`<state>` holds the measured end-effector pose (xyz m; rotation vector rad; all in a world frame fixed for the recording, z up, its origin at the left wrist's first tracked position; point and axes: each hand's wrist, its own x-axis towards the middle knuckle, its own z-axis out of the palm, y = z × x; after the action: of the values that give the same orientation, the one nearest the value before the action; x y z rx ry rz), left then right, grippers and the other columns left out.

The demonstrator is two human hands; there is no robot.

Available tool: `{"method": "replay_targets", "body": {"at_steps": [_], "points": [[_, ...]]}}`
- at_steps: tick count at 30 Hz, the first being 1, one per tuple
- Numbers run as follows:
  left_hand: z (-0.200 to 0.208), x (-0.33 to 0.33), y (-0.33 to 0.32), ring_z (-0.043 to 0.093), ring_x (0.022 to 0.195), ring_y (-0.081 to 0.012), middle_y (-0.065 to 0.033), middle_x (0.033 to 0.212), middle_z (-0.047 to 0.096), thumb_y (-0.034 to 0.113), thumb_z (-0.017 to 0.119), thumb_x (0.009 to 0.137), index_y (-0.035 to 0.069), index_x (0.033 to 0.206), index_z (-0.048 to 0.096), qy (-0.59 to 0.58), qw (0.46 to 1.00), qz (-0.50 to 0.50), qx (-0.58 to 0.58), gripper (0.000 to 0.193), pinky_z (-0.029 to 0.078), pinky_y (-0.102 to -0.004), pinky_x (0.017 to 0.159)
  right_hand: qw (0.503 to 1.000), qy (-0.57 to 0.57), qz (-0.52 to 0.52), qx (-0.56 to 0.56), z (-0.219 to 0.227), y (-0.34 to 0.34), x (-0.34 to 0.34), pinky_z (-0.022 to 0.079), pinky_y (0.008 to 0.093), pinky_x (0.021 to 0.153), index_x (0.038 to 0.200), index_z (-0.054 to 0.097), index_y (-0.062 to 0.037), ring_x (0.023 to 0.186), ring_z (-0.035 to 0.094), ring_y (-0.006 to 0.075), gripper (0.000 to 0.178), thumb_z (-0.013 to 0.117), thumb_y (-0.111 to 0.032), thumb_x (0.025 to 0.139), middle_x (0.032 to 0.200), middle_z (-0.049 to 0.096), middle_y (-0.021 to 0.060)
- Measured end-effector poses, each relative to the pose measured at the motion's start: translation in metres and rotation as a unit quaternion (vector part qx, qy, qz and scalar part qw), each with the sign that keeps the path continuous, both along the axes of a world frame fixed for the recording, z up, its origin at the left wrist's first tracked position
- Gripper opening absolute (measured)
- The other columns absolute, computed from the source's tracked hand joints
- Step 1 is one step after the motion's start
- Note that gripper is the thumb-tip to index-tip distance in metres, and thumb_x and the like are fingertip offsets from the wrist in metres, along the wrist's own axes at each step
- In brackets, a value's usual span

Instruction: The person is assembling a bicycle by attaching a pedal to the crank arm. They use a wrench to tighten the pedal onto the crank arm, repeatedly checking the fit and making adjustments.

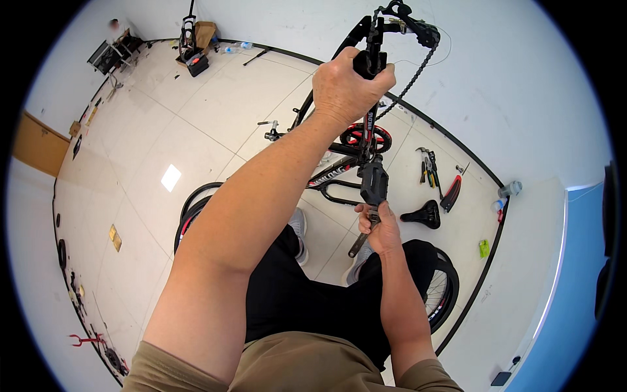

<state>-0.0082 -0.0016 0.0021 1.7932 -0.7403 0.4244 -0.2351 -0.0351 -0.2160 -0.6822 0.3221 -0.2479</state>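
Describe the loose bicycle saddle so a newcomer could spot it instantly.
Start at the bicycle frame in the centre and go down to the person's right hand. Just right of that hand, the saddle lies on the pale floor. It is black, broad at one end and tapering to a narrow nose, unlike the pointed red-and-black piece and the hand tools nearby.

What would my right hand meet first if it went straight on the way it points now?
Probably the black pedal, just ahead of your right hand; depth is unclear, so they may already touch.
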Motion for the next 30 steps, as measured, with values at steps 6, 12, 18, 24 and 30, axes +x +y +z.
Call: {"method": "replay_targets", "body": {"at_steps": [6,12,18,24,30], "points": [[0.002,-0.005,-0.001,0.062,0.057,-0.0193,-0.0068,0.062,0.065,0.040,0.079,0.071,0.001,0.077,0.065,0.022,0.999,-0.014,-0.023,0.042,0.052,-0.0324,0.061,1.000,-0.012,0.001,-0.002,-0.003,-0.005,-0.005,0.038,0.0267,0.056,0.112,0.062,-0.0042,0.063,0.048,0.0113,0.048,0.066,-0.048,0.093,0.098,0.064,0.0108],[0.001,-0.007,0.001,0.059,0.054,-0.0118,-0.0049,0.062,0.065,0.032,0.082,0.075,0.000,0.077,0.064,0.032,0.998,-0.031,-0.037,0.036,0.050,-0.0277,0.056,0.982,0.090,-0.131,0.097,0.005,-0.028,-0.008,0.033,0.0252,0.051,0.119,0.055,-0.0049,0.055,0.039,0.0084,0.044,0.061,-0.044,0.099,0.079,0.054,0.0001],[-0.001,-0.001,0.000,0.046,0.059,-0.0075,0.0011,0.062,0.054,0.027,0.082,0.078,0.001,0.072,0.058,-0.008,0.998,-0.036,-0.054,0.036,0.041,-0.0241,0.056,0.953,0.234,-0.177,0.074,-0.012,-0.059,0.023,0.030,0.0241,0.045,0.119,0.054,-0.0063,0.054,0.040,0.0080,0.032,0.058,-0.031,0.099,0.081,0.054,0.0031],[0.004,-0.013,0.005,0.050,0.068,-0.0073,-0.0010,0.074,0.058,0.017,0.076,0.087,0.000,0.082,0.059,0.013,0.995,-0.071,-0.066,0.025,0.043,-0.0232,0.063,0.932,0.266,-0.159,-0.190,-0.019,-0.060,0.055,0.034,0.0283,0.044,0.117,0.058,-0.0072,0.053,0.046,0.0097,0.027,0.057,-0.017,0.092,0.082,0.059,0.0055],[-0.002,0.001,0.014,0.049,0.069,-0.0056,0.0011,0.077,0.057,0.015,0.072,0.091,-0.002,0.089,0.060,0.023,0.995,-0.066,-0.067,0.021,0.041,-0.0206,0.064,0.981,0.167,-0.084,0.049,-0.016,-0.058,0.062,0.027,0.0262,0.044,0.086,0.061,-0.0062,0.052,0.040,0.0079,0.025,0.065,-0.031,0.089,0.074,0.053,0.0014]]}}
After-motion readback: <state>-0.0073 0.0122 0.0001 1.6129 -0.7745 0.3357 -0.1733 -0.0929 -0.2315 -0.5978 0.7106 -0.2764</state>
